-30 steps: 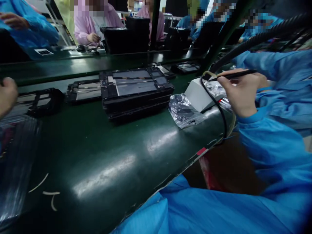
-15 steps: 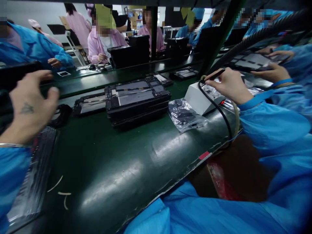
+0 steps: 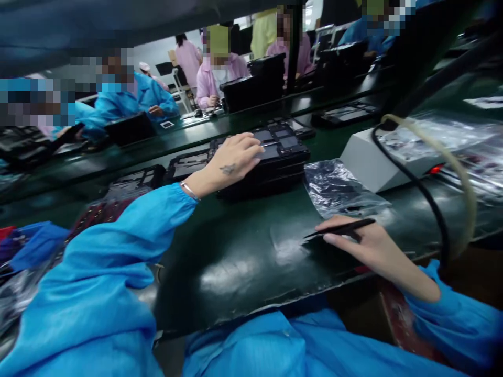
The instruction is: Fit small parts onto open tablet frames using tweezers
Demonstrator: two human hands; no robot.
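Left hand: The bare left hand [image 3: 236, 159] reaches over the stack of black-framed panels [image 3: 267, 175], fingers loosely bent and near together; whether they grip it cannot be told.
Right hand: The right hand [image 3: 363, 246] pinches a slim black pointed tool [image 3: 348, 227] between thumb and fingers, low over the green bench [image 3: 220, 233].
Panel stack: It sits toward the far side of the bench, left of a crumpled clear bag [image 3: 338, 186] and a white box [image 3: 363, 162] with a red light [image 3: 434, 169].
Writing: A small white-bordered card [image 3: 167, 124] lies across the line, any print on it too small to read.
Half a second earlier: The left hand is well left of the stack, spread wide; the right is up at the white box with the tool, a co-worker's hands beside it, now out of view.
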